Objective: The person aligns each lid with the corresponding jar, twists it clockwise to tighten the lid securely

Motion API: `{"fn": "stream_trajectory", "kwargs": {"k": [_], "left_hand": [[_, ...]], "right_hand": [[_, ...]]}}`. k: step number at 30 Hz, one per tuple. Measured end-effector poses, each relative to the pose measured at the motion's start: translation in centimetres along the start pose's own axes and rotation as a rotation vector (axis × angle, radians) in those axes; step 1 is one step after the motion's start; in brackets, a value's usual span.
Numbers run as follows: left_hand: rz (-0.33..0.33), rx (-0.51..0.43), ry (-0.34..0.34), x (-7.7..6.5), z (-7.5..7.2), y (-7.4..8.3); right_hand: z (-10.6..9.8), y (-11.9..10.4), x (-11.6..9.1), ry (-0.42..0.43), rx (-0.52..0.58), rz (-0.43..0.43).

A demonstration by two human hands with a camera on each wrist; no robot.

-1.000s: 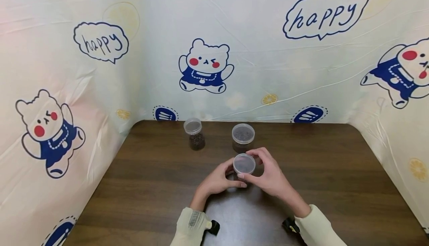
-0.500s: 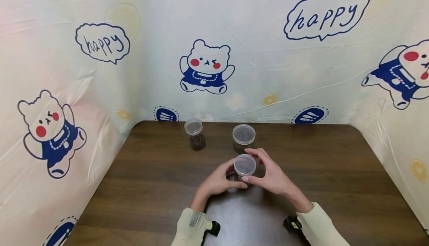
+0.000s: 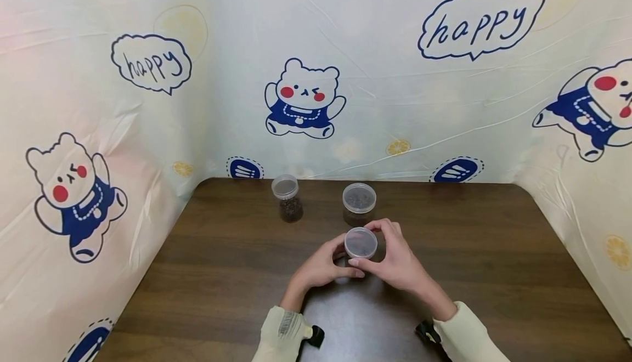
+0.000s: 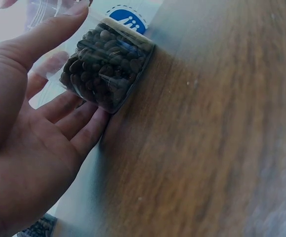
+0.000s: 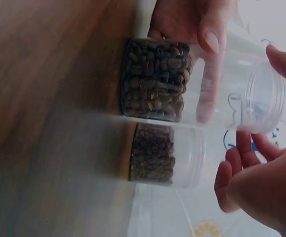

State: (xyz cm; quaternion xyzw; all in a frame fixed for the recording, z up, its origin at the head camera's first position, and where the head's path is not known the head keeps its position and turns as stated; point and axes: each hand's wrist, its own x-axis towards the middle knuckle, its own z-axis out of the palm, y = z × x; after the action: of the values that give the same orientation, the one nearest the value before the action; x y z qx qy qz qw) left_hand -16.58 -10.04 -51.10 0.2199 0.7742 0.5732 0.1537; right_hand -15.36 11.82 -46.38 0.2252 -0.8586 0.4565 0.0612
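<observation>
A clear, tall jar (image 5: 155, 81), partly filled with dark brown coffee beans, stands upright on the table between both hands. My left hand (image 3: 318, 266) grips its body from the left, thumb in front and fingers behind. On the right, my right hand (image 3: 402, 260) pinches the rim of the round translucent lid (image 3: 360, 242) between thumb and fingers. In the head view the beans are mostly hidden under the lid and behind the hands; both wrist views show them well.
Just behind stands a wider lidded jar (image 3: 359, 200) with dark beans. A slimmer lidded jar (image 3: 288, 198) of beans stands at the back left. The brown wooden table (image 3: 469, 230) ends at a printed cloth (image 3: 375, 104) on the back and sides.
My right thumb and fingers shift back and forth around the lid's rim, first to the right, then back to the left. My left hand and the other jars stay in place.
</observation>
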Motion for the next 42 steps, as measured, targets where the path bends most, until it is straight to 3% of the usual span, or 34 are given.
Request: {"fn": "stream_trajectory", "kwargs": {"k": [5,12,17,20,28,32,35,42], "left_hand": [[0.009,0.0,0.006,-0.1,0.0,0.1],[0.007,-0.012,0.002,-0.1,0.0,0.0],[-0.007,-0.024,0.001,-0.1,0.0,0.0],[0.0,-0.018,-0.002,0.0,0.0,0.0],[0.012,-0.004,0.0,0.0,0.0,-0.1],[0.007,-0.005,-0.001,0.0,-0.1,-0.2],[0.003,-0.002,-0.002,0.0,0.0,-0.2],[0.011,0.005,0.007,-0.1,0.0,-0.2]], "right_hand": [[-0.4,-0.1,0.0,-0.026,-0.025,-0.008],[-2.2,1.3,0.8,-0.193,0.117,-0.085],[-2.2,1.9,1.1,-0.267,0.195,-0.155],[-1.9,1.8,1.0,-0.236,0.189,-0.139],[-0.5,-0.5,0.0,-0.04,0.054,-0.03],[0.0,-1.3,-0.3,0.019,0.001,-0.008],[0.0,-1.2,-0.3,0.014,0.011,0.008],[-0.6,0.1,0.2,-0.097,0.123,0.014]]}}
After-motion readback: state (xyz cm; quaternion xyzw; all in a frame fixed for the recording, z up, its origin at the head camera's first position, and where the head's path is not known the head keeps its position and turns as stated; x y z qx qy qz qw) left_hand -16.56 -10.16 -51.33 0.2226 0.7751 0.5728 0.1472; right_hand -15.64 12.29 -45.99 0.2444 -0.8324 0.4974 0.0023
